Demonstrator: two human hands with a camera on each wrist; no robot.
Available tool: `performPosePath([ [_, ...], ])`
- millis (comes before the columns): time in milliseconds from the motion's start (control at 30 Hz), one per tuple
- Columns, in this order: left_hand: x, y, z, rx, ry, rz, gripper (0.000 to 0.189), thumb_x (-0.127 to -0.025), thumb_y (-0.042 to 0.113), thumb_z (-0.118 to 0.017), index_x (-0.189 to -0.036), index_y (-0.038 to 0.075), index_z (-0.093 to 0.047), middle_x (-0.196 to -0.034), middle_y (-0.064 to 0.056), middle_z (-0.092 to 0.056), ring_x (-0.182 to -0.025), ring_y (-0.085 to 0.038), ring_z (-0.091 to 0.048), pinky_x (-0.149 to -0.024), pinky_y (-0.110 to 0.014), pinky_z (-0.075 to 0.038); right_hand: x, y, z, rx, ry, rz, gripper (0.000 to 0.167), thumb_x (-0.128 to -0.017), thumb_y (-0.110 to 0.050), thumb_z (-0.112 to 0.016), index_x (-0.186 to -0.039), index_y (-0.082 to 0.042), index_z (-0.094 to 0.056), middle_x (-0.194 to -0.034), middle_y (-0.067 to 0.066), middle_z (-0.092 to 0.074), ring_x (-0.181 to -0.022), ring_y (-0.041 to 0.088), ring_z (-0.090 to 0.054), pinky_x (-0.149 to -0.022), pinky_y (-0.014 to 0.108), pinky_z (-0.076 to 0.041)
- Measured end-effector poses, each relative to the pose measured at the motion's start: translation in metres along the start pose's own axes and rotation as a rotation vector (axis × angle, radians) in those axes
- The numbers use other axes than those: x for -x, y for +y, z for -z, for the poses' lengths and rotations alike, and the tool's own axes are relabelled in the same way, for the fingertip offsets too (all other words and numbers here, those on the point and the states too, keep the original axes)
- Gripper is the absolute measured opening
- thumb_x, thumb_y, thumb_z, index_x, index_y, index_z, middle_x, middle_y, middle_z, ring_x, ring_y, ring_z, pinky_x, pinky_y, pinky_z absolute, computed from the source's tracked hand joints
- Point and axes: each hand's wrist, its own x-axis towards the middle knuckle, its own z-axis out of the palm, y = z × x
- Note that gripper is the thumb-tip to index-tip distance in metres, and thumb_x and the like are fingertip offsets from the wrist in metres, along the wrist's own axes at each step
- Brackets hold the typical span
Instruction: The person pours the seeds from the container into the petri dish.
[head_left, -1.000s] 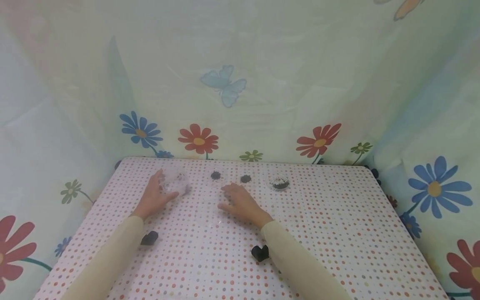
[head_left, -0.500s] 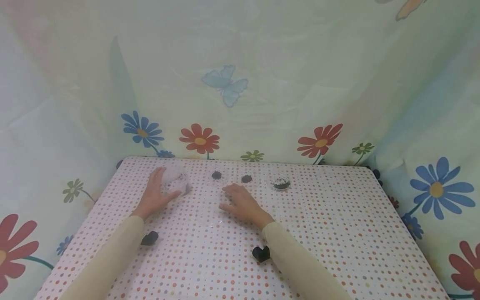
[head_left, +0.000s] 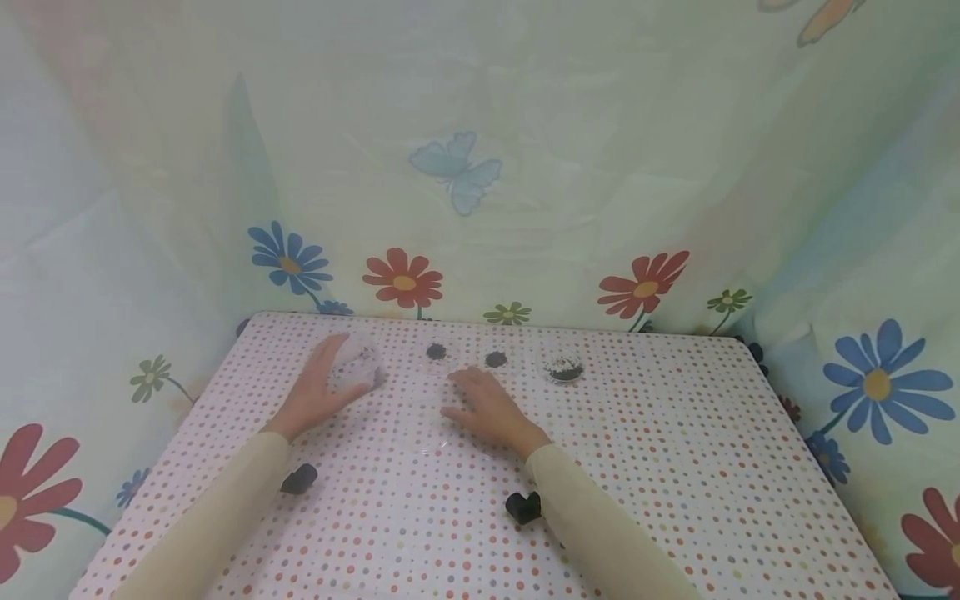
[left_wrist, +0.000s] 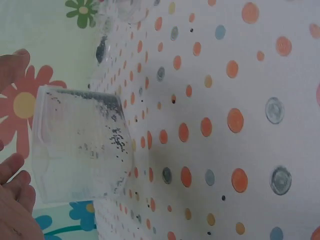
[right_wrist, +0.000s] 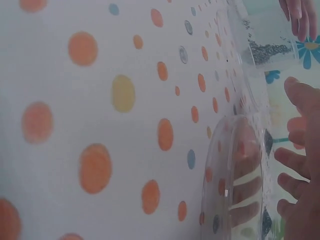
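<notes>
At the table's (head_left: 675,467) far left, tub (left_wrist: 75,155) upright, clear, slightly cloudy, black grains (left_wrist: 117,135) clustered along one side and near the bottom; left hand (head_left: 309,396) loosely spread beside its rim, not gripping, contact can't be told. Back row, going right: clear dishes (head_left: 450,364) with one dark heap (head_left: 437,351) each, then a bowl (head_left: 546,367) of dark grains. Right hand (head_left: 487,408) released, fingers spread near a clear dish (right_wrist: 220,192).
</notes>
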Motion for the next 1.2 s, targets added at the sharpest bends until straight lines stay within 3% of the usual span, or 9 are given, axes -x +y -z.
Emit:
performPosePath([
  [400,0.007,0.021,0.004,0.013,-0.054,-0.026,0.090,-0.084,0.046,-0.070,-0.155,0.031,-0.016,-0.163,-0.006,-0.017,-0.148,-0.036,-0.019,-0.112,-0.066,-0.025,-0.006,0.005,0.010,-0.067,0.045,-0.067,0.064,-0.094,-0.049,-0.056,-0.146,-0.015,-0.040,-0.152,0.008,-0.041,-0.145,0.029,-0.032,-0.120,0.048,-0.025],
  [667,0.010,0.026,0.002,0.044,-0.065,-0.110,0.084,-0.084,0.046,-0.070,-0.152,0.028,-0.024,-0.154,-0.003,-0.034,-0.135,-0.031,-0.043,-0.105,-0.057,-0.043,-0.010,0.009,0.015,-0.042,0.058,-0.077,0.065,-0.093,-0.050,-0.056,-0.147,-0.017,-0.040,-0.154,0.006,-0.039,-0.147,0.028,-0.027,-0.120,0.050,-0.022],
  [1000,0.012,0.033,0.001,0.045,-0.086,-0.134,0.079,-0.085,0.043,-0.071,-0.151,0.027,-0.029,-0.151,-0.004,-0.040,-0.132,-0.031,-0.047,-0.102,-0.059,-0.044,-0.014,0.016,0.014,-0.058,0.096,-0.084,0.063,-0.093,-0.048,-0.056,-0.145,-0.015,-0.042,-0.153,0.009,-0.039,-0.144,0.028,-0.032,-0.120,0.047,-0.025],
  [1200,0.013,0.037,0.000,0.051,-0.103,-0.139,0.079,-0.085,0.043,-0.071,-0.150,0.027,-0.030,-0.151,-0.002,-0.040,-0.131,-0.030,-0.049,-0.102,-0.056,-0.045,-0.015,0.017,0.015,-0.093,0.098,-0.085,0.063,-0.093,-0.048,-0.057,-0.146,-0.016,-0.042,-0.154,0.009,-0.038,-0.147,0.028,-0.027,-0.121,0.049,-0.022],
])
